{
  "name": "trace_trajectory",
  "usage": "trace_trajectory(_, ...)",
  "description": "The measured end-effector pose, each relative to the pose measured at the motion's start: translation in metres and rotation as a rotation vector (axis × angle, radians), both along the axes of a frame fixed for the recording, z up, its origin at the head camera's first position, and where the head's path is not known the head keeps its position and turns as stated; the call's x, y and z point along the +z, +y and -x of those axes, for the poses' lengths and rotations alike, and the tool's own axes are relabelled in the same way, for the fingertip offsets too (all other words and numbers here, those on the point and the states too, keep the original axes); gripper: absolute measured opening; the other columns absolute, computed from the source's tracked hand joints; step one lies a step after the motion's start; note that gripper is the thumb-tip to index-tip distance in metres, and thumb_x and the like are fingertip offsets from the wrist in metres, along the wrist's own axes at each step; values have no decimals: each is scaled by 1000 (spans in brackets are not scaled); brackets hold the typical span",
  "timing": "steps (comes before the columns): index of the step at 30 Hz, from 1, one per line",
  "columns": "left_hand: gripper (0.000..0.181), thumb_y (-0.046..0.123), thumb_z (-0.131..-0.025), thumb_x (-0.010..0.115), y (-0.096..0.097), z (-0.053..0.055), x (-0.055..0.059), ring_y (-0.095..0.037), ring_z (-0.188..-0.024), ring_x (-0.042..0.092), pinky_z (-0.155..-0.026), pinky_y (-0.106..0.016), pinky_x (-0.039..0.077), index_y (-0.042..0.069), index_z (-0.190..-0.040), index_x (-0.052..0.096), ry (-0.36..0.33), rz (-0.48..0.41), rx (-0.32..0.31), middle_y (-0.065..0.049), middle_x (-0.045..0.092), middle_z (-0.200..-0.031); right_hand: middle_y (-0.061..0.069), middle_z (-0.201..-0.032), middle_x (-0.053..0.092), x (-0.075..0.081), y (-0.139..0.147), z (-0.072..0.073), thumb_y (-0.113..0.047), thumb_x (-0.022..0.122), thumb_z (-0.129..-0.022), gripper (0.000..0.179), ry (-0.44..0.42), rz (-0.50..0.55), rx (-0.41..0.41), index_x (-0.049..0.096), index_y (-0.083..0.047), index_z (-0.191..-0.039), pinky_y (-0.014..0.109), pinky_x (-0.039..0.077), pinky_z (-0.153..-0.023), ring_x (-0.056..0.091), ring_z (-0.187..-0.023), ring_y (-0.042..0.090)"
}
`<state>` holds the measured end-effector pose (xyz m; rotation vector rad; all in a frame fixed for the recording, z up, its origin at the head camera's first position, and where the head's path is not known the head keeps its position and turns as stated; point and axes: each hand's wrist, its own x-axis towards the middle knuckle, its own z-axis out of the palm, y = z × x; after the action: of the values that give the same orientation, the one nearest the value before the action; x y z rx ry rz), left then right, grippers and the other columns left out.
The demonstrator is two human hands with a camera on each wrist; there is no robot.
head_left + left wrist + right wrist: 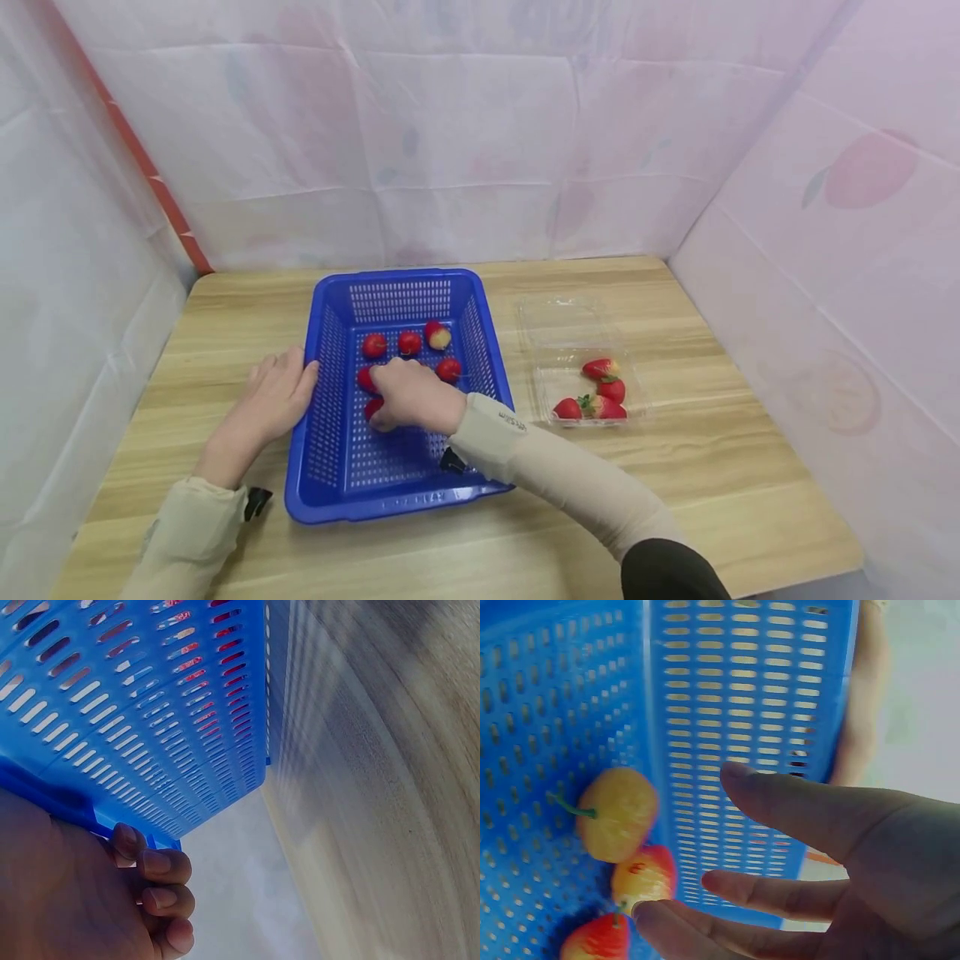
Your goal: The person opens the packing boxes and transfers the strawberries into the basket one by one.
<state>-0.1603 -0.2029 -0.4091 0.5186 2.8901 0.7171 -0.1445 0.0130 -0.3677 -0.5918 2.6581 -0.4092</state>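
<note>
A blue plastic basket (397, 507) with slotted walls stands on the table. Several small round red fruits (374, 345) lie on its floor, some with yellow patches and thin stems. My left hand (272, 396) grips the basket's left rim, thumb over the edge and fingers curled outside. Inside the basket, my right hand (416, 396) reaches down over the fruits. The right wrist view shows its thumb and fingers spread apart with nothing between them. One fingertip overlaps a red-and-yellow fruit (641, 876); a yellowish fruit (621, 814) with a green stem lies beside it.
To the right of the basket is a clear plastic box (551, 367), its lid folded back, holding several strawberries (611, 389). White printed sheets (465, 150) enclose the wooden table (720, 467) at the back and both sides.
</note>
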Motion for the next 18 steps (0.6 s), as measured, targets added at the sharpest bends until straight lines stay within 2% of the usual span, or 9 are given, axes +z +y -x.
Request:
trace_trajectory(14, 45, 36, -108, 19, -1, 1, -2, -33, -92, 41, -76, -43, 25, 0, -121, 42, -3, 0, -1, -14, 50, -101, -3, -73, 62, 35, 8, -14, -30, 81, -84, 37, -17, 60, 4, 63, -10, -110, 18, 48, -52, 61, -58, 9)
trace_trajectory(18, 44, 35, -108, 20, -1, 2, -1, -33, -91, 42, -76, -44, 25, 0, -119, 43, 4, -4, -3, -14, 51, -100, -2, -70, 57, 44, 12, -17, -33, 80, -84, 32, 6, 51, 11, 63, -12, -101, 20, 47, -50, 58, -56, 10)
